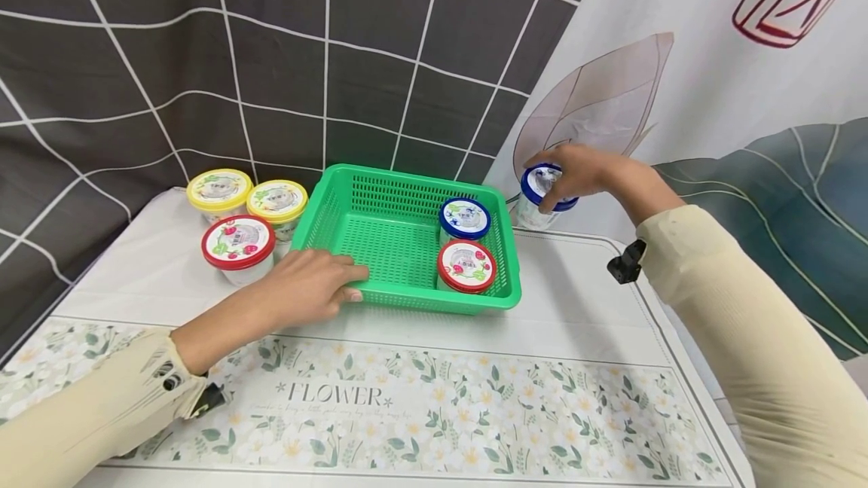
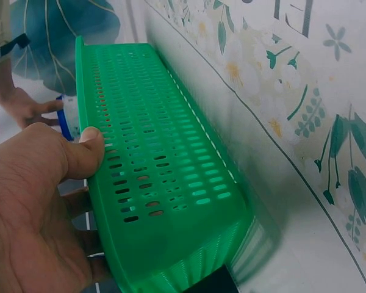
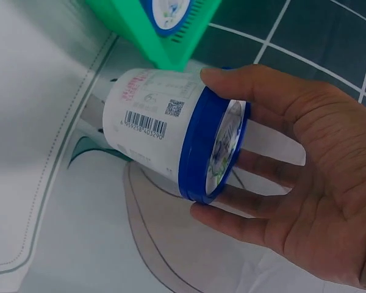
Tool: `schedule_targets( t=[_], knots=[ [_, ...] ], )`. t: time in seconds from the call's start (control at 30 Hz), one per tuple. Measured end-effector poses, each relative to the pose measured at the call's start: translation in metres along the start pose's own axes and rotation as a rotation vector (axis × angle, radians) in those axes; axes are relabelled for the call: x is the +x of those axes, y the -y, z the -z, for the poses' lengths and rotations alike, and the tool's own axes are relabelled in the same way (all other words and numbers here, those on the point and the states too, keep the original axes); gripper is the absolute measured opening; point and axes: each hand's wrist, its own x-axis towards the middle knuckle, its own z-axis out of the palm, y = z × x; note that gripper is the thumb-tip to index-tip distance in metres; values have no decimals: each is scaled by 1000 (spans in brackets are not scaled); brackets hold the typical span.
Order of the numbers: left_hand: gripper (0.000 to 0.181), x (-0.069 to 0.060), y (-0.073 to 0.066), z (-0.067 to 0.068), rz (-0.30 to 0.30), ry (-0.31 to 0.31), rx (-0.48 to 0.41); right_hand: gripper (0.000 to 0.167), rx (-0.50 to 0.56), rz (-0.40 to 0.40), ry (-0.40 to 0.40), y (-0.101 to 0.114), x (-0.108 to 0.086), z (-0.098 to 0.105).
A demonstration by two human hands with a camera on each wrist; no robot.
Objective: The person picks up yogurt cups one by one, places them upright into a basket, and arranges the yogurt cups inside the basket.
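A green basket holds a blue-lidded tub and a red-lidded tub at its right end. The left hand grips the basket's near rim toward its left corner; in the left wrist view the hand has its thumb on the outside wall. Right of the basket, the right hand holds another blue-lidded tub by the lid. The right wrist view shows the right hand with thumb and fingers around the blue lid of this white tub.
Two yellow-lidded tubs and a red-lidded tub stand left of the basket. A flower-patterned cloth covers the table. Behind hang a dark grid-patterned curtain and a pale printed one.
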Motion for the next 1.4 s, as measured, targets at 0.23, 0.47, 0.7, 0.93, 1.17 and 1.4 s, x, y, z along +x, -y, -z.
schedule_targets(
  t=[0.23, 0.47, 0.7, 0.93, 1.17, 1.4],
  knots=[
    [8, 0, 1, 1, 3, 0, -9, 85, -14, 5, -17, 9, -1, 3],
    [10, 0, -1, 1, -7, -4, -21, 85, -16, 4, -23, 15, -2, 4],
    [14, 0, 0, 1, -10, -15, -14, 84, 6, 2, -21, 22, -1, 3],
    [15, 0, -1, 1, -13, -14, -15, 84, 6, 51, -81, 35, 4, -4],
    [13, 1, -2, 2, -14, -7, -23, 81, 4, 113, -132, 52, 9, -12],
    [11, 0, 0, 1, -8, -14, -19, 81, -29, 145, -185, 64, 17, -23]
  ],
)
